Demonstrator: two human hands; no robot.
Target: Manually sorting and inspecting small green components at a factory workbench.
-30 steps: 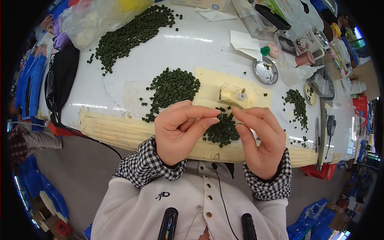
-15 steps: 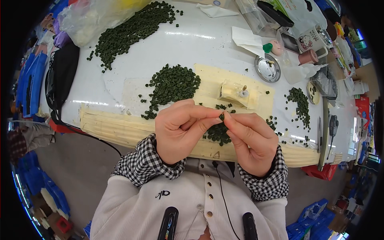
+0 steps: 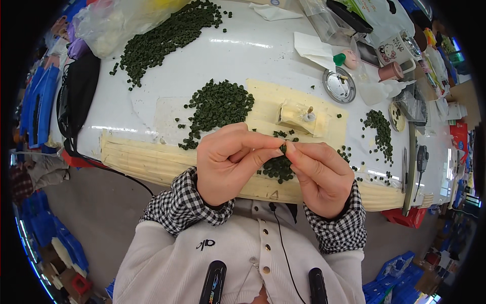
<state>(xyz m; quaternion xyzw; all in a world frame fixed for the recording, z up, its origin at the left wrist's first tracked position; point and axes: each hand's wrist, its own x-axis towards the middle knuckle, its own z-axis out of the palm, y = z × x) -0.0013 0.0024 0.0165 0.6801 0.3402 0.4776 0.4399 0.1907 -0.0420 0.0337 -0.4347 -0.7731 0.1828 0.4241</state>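
Observation:
Between my two hands, at the fingertips, is a small dark green piece (image 3: pixel 283 148), round and cap-like. My left hand (image 3: pixel 228 164) pinches it from the left with thumb and forefinger. From the other side the thumb and forefinger of my right hand (image 3: pixel 324 175) close on it too. Just below the fingertips lies a small pile of like green pieces (image 3: pixel 278 169), partly covered by my hands. A larger heap of green pieces (image 3: pixel 221 106) sits beyond my left hand. Past my right hand stands a tape-covered block (image 3: pixel 296 119) with a short peg on top.
A big heap of green pieces (image 3: pixel 162 40) spreads at the far left beside a clear plastic bag (image 3: pixel 109 28). To the right are another pile (image 3: pixel 378 133), a round metal dish (image 3: pixel 339 85), a squeeze bottle (image 3: pixel 377 92) and a mug (image 3: pixel 395 50). Yellow padding (image 3: pixel 136 159) lines the near edge.
The green piece has turned slightly between my fingertips. My right hand has shifted a little to the right; my left hand stays almost where it was.

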